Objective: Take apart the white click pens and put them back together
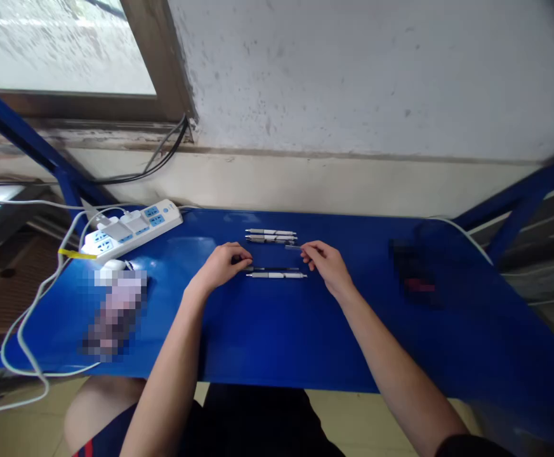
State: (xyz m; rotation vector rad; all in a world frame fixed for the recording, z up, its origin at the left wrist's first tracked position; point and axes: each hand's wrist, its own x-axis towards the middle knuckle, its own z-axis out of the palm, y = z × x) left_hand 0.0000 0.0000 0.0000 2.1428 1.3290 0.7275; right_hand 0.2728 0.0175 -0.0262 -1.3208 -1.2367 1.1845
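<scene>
Plastic piece (292,247): clear and slim, between the two hands, beside the right end of the rear pens; its exact form is too small to tell.
Right hand (327,263): thumb and fingertips pinch the piece at its right end; with so little held, it could pivot or slip free.
Slim rod (281,269): lies crosswise just behind the near pen (277,275), nearly parallel to it.
Left hand (224,262): curled, fingertips at the rod's dark left end; whether they grasp or merely touch it cannot be told. Uneven pressure could roll the rod against the pen.
Rear pens (270,235): set closely side by side beyond the hands; a brushing knuckle would probably disturb several at once.
Blue table (281,336): glossy, hence presumably slippery; a dropped part might skid toward the near edge.
Power strip (169,212): at the rear left, with plugs fitted, well apart from the pens.
White cable (22,339): loops past the left edge; a snagging arm could tug the strip.
Dark object (412,273): right side, blurred, identity unclear.
</scene>
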